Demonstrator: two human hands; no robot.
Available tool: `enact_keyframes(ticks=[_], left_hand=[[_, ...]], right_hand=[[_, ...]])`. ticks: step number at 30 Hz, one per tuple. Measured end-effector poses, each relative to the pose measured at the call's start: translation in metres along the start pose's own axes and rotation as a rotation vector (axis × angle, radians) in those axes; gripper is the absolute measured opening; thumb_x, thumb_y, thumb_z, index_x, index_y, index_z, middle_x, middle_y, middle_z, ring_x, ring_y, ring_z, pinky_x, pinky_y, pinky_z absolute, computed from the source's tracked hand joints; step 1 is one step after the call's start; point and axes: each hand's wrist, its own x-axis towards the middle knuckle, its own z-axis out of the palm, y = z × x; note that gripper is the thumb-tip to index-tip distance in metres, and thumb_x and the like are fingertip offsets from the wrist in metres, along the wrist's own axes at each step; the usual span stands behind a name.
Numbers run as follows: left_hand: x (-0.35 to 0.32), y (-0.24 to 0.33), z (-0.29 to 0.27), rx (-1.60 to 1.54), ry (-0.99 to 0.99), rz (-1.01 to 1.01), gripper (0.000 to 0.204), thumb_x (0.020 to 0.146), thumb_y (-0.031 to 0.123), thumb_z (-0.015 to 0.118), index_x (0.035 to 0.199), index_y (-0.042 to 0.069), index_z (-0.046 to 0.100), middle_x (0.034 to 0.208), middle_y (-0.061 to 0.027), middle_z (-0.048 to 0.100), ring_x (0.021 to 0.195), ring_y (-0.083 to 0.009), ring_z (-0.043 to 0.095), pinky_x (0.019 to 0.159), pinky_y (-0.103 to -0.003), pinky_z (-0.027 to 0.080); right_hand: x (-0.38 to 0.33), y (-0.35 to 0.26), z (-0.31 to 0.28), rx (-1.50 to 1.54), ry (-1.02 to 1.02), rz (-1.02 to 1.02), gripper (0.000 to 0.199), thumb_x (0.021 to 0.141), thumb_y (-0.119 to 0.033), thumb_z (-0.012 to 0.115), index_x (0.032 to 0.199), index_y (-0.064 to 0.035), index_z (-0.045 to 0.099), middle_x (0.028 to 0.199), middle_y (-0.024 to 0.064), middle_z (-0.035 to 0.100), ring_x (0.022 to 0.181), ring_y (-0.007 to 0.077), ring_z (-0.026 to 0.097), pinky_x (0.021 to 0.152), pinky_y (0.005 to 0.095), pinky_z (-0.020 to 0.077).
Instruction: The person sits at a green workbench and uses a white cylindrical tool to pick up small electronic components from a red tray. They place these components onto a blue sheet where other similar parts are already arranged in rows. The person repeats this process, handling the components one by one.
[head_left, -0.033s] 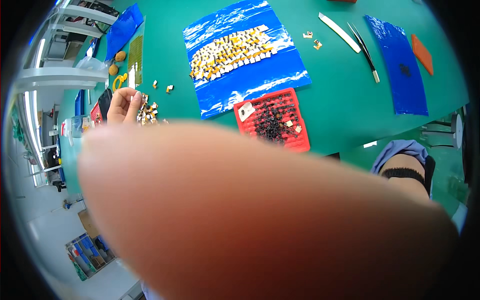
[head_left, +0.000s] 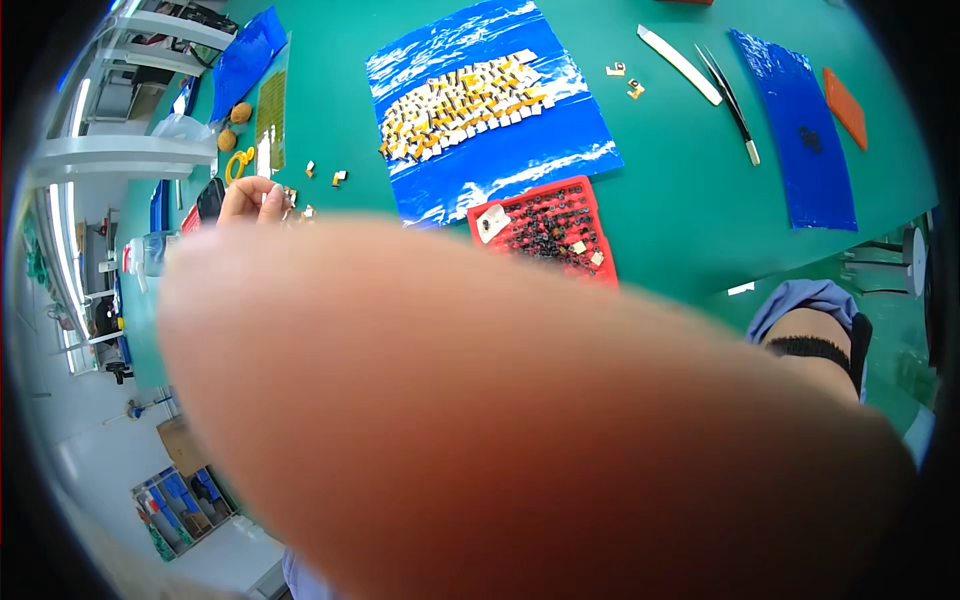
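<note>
1. So the left hand (head_left: 248, 200) is hanging out at the left side of the green worktop (head_left: 660, 220), thumb and finger sitting close together; honestly can't tell if that grip is pinching anything or nothing
2. Loose pieces (head_left: 340, 178), tiny white and amber ones, are lying just to the right of that hand, I'm guessing for easy reach
3. A huge blur of skin, looking like the right hand (head_left: 330, 360) or its arm, is blocking loads of the view right up by the camera, so I'm not able to tell whether its grip is open or closed
4. Slanted rows of similar pieces (head_left: 465, 110) are sitting on a shiny blue sheet (head_left: 480, 168), probably because rows are making each one easier to spot
5. The red tray (head_left: 600, 236) is corralling a heap of black bits (head_left: 545, 235), and its rim is presumably stopping them from wandering
6. Tweezers (head_left: 730, 105) and a white blade-shaped tool (head_left: 680, 65) are lying with their tips pointing away, so the handle ends are facing the person
7. Another blue sheet (head_left: 785, 95) is carrying a dark clump (head_left: 809, 140) beside an orange block (head_left: 845, 108)
8. Room-wise, strip lights are glowing on the left, a bin rack (head_left: 180, 510) is standing below, and a stool (head_left: 912, 262) is peeking in at right
</note>
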Motion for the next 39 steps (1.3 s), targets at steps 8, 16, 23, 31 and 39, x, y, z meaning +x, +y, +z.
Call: enact_keyframes(ticks=[8,16,23,31,39], left_hand=[[-0.008,0.011,0.007,-0.046,0.002,0.045,0.004,0.091,0.006,0.056,0.093,0.003,0.055,0.082,0.0001,0.054,0.076,-0.0071,0.051,0.071,-0.021,0.042],[-0.007,0.013,0.023,-0.122,-0.018,0.056,0.005,0.090,0.007,0.057,0.093,0.002,0.055,0.081,-0.0001,0.055,0.074,-0.0072,0.051,0.068,-0.020,0.041],[-0.020,0.017,0.017,-0.116,0.009,0.061,0.006,0.089,0.005,0.060,0.093,0.001,0.057,0.081,-0.0007,0.056,0.075,-0.0072,0.054,0.069,-0.019,0.043],[-0.026,0.021,0.018,-0.157,0.037,0.029,0.010,0.092,0.008,0.056,0.098,0.000,0.058,0.081,-0.0020,0.058,0.074,-0.0077,0.053,0.069,-0.020,0.042],[-0.026,0.031,0.028,-0.307,0.009,-0.018,0.017,0.086,0.002,0.062,0.102,-0.003,0.059,0.085,-0.0040,0.061,0.076,-0.0087,0.057,0.069,-0.020,0.046]], right_hand=[[0.000,0.003,0.001,-0.217,0.056,-0.101,0.070,0.066,-0.011,0.067,0.126,0.0077,0.035,0.081,0.0091,0.050,0.054,0.0093,0.044,0.045,0.0200,0.0341],[-0.002,0.008,0.006,-0.347,0.127,-0.089,0.061,0.068,-0.011,0.064,0.121,0.0092,0.040,0.078,0.0119,0.052,0.052,0.0119,0.046,0.043,0.0214,0.0368],[-0.002,0.005,0.008,-0.348,0.125,-0.156,0.054,0.070,-0.011,0.061,0.117,0.0104,0.044,0.076,0.0144,0.053,0.050,0.0142,0.049,0.042,0.0226,0.0393],[0.003,0.008,0.007,-0.411,0.127,-0.222,0.046,0.073,-0.011,0.057,0.112,0.0119,0.048,0.073,0.0173,0.055,0.049,0.0167,0.052,0.040,0.0240,0.0421],[-0.008,0.020,0.005,-0.654,0.185,-0.190,0.030,0.074,-0.008,0.057,0.102,-0.0042,0.064,0.067,0.0035,0.048,0.044,0.0103,0.037,0.043,0.0237,0.0341]])
